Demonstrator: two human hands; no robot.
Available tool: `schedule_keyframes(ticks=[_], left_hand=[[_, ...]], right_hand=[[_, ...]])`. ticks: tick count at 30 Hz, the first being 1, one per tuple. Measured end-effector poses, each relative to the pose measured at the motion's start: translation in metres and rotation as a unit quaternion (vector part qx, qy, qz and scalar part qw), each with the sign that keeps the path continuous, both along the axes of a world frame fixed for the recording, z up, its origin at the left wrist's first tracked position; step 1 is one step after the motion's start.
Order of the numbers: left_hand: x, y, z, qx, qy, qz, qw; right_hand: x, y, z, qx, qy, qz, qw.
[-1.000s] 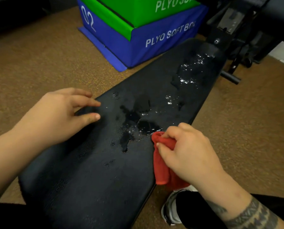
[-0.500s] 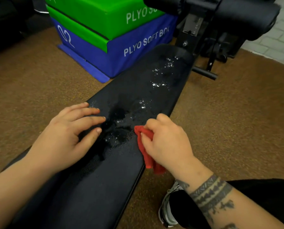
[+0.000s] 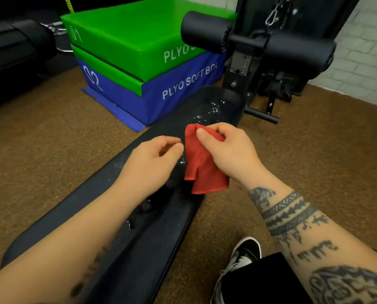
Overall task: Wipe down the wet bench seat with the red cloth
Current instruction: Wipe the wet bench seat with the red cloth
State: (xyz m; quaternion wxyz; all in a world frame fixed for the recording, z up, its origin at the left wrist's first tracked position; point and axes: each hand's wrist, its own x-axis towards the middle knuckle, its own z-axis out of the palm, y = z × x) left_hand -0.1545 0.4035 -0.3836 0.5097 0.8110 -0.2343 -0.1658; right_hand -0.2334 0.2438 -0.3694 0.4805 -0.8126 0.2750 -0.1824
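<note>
**Cloth hanging over wet bench**

Black foam roller pad (image 3: 205, 31) is hiding the end of the white lettering on the green soft box (image 3: 128, 38), leaving "PLYO S" and "01". The blue soft box (image 3: 152, 102) beneath is showing "PLYO SOFT BOX" and "02".

The right hand (image 3: 231, 154) is pinching the red cloth (image 3: 201, 172) between thumb and curled fingers. The cloth is hanging below the grip, over the long black padded bench seat (image 3: 139, 249).

The left hand (image 3: 152, 163) is curling just left of the grip; whether it is touching the cloth is unclear. Water droplets (image 3: 213, 108) are glinting beyond the grip.

two hands (image 3: 156, 160) (image 3: 233, 150), one red cloth (image 3: 202, 170), one bench seat (image 3: 139, 249), two boxes (image 3: 128, 40) (image 3: 161, 99)
</note>
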Motion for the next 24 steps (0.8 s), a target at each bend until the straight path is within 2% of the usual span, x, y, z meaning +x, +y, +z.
schedule_keyframes(ticks=[3,7,10,13,16,19,22,24], left_hand=[[-0.004,-0.028,0.008,-0.072,0.139,0.012,0.988],[-0.005,-0.041,0.01,-0.142,0.225,0.01,0.964],[-0.006,-0.049,0.007,-0.123,0.207,0.007,0.97],[-0.013,-0.064,0.009,-0.132,0.25,-0.045,0.958],[-0.024,-0.087,0.017,-0.169,0.27,-0.092,0.943],[-0.038,-0.111,0.029,-0.179,0.27,-0.133,0.937],[-0.042,-0.128,0.04,-0.168,0.249,-0.176,0.937],[-0.04,-0.136,0.041,-0.151,0.208,-0.196,0.946]], right_hand=[[0.002,0.003,0.004,0.154,-0.008,0.046,0.987],[-0.012,-0.02,0.026,0.164,0.002,0.102,0.981],[-0.028,-0.053,0.043,0.168,0.01,0.058,0.984],[-0.039,-0.076,0.048,0.155,0.053,0.007,0.987],[-0.05,-0.09,0.05,0.081,0.124,0.018,0.989],[-0.057,-0.099,0.055,0.01,0.1,0.088,0.991],[-0.061,-0.108,0.055,0.04,0.084,0.216,0.972],[-0.064,-0.116,0.053,0.039,0.079,0.215,0.973]])
